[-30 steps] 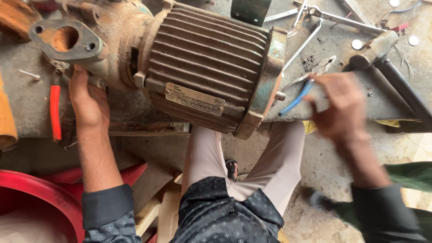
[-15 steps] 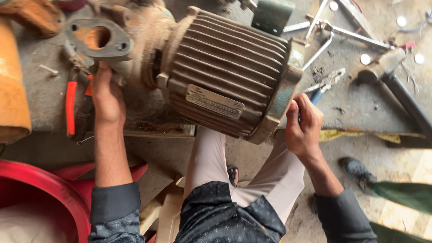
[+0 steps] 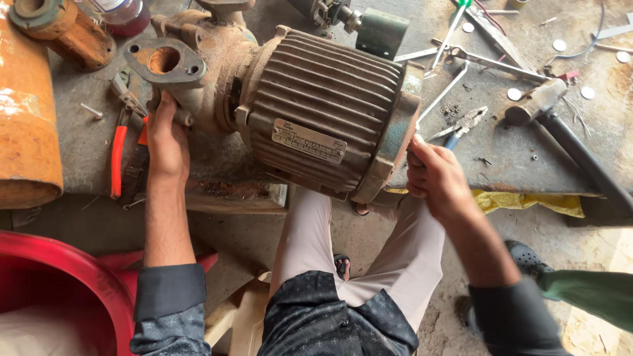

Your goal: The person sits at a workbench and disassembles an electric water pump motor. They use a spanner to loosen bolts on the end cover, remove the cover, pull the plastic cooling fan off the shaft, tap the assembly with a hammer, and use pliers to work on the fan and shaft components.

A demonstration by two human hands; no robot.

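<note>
- Step in hand, as I judge it: both hands bracing the finned electric motor (image 3: 323, 112) with its rusty pump end, lying on its side on the workbench (image 3: 86, 151), centre of view.
- Left hand (image 3: 166, 142) at 9 o'clock of the motor, fingers curled up around the pump casing just under the flange (image 3: 165, 62); closed grip on it.
- Right hand (image 3: 435, 177) at 4 o'clock, fingers wrapped shut on the rim of the green end cover (image 3: 395, 142).
- Next move likely calls for a firm two-handed hold and a slow shift or roll; the unit looks heavy, and the grip points are at opposite ends.
- Edges: motor sits right at the bench's front edge, end cover overhanging above the person's knees; a slip toward 6 o'clock would drop it.
- Room: tight at 9 o'clock, red-handled pliers (image 3: 119, 155) and orange cylinder (image 3: 26, 118) close by.
- At 3 o'clock, blue-handled pliers (image 3: 461, 125) near, hammer (image 3: 560, 125) further off.
- At 12 o'clock, loose tools and small discs; little free bench.
</note>
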